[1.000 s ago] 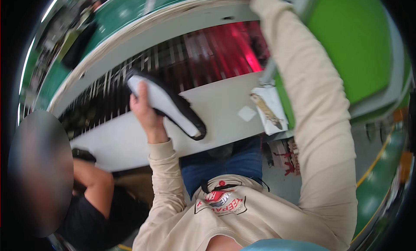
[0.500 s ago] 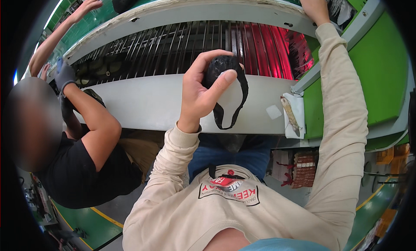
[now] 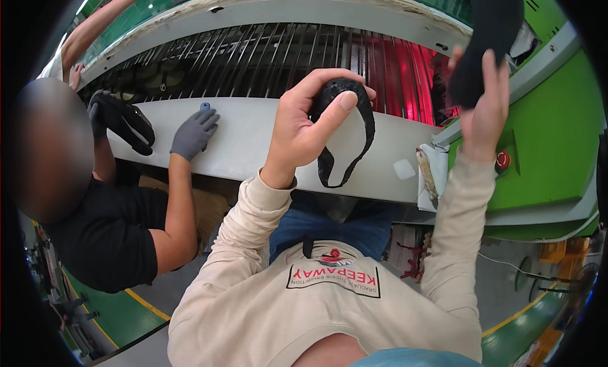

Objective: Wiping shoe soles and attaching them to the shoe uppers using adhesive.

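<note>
My left hand (image 3: 310, 123) is closed round a black shoe upper (image 3: 342, 91), thumb on its near side and fingers over the far side. A thin black loop (image 3: 365, 142) of it hangs down over the pale ledge. At the upper right, my right hand (image 3: 486, 113) grips a long, black, sole-shaped piece (image 3: 484, 44). Its wide lower end lies between my thumb and fingers, and its upper end runs out of the picture. Both are slightly blurred, so I cannot tell exactly what kind of piece it is.
The pale ledge (image 3: 253, 139) borders metal rollers (image 3: 253, 56) lit red at right. A taped tool (image 3: 427, 173) lies on white paper beside a small white square (image 3: 403, 169). A red button (image 3: 503, 161) sits on the green housing. At left, a co-worker's gloved hand (image 3: 193, 135) rests on the ledge.
My right hand has come back from the far belt, now carrying the black sole-shaped piece. My left hand still holds the shoe upper. The co-worker's gloved hand has come down onto the ledge.
</note>
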Demonstrator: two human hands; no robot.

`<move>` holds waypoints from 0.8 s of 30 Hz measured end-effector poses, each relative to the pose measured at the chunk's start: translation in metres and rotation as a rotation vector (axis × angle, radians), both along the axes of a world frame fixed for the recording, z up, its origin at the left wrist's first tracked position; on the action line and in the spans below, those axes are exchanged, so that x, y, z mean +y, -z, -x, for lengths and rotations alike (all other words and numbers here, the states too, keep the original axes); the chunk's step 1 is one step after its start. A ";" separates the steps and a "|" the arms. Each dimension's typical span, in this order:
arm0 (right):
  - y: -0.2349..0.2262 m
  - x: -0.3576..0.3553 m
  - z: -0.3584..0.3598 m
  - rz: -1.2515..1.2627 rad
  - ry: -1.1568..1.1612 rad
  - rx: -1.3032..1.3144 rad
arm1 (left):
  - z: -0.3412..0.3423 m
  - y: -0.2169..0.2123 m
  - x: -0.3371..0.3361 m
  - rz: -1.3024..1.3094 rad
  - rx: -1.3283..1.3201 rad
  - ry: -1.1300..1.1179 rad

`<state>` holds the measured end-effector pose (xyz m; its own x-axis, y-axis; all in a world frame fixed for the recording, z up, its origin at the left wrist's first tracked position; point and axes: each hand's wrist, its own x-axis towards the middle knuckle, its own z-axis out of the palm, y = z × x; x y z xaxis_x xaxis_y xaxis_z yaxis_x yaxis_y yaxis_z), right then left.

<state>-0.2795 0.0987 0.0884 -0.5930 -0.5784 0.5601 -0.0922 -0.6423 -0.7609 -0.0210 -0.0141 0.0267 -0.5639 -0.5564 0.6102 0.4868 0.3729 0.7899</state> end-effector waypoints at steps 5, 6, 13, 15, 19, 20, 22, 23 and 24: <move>0.064 0.039 -0.074 -0.064 -0.061 -0.112 | -0.001 -0.001 -0.003 0.019 -0.023 -0.003; 0.070 0.047 -0.089 -0.144 -0.064 -0.105 | 0.000 -0.002 -0.001 -0.020 0.000 -0.006; 0.116 0.062 -0.163 -0.213 -0.140 -0.085 | -0.007 -0.001 0.001 -0.015 0.008 0.015; 0.119 0.060 -0.174 -0.253 -0.184 -0.152 | -0.007 -0.001 0.003 -0.060 0.001 0.051; 0.127 0.059 -0.176 -0.284 -0.226 -0.135 | -0.008 -0.007 0.009 -0.061 -0.030 0.069; 0.126 0.058 -0.176 -0.284 -0.218 -0.108 | -0.008 -0.007 0.009 -0.037 -0.054 0.045; 0.121 0.056 -0.178 -0.267 -0.212 -0.126 | -0.009 -0.007 0.009 -0.044 -0.066 0.035; 0.118 0.055 -0.178 -0.250 -0.205 -0.143 | -0.010 -0.007 0.009 -0.049 -0.078 0.027; 0.118 0.055 -0.177 -0.251 -0.206 -0.144 | -0.010 -0.007 0.008 -0.051 -0.079 0.026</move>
<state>-0.1021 0.1533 -0.0294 -0.5126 -0.8029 0.3042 0.1397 -0.4275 -0.8931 -0.0114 -0.0059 0.0333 -0.6240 -0.5701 0.5343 0.4308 0.3195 0.8440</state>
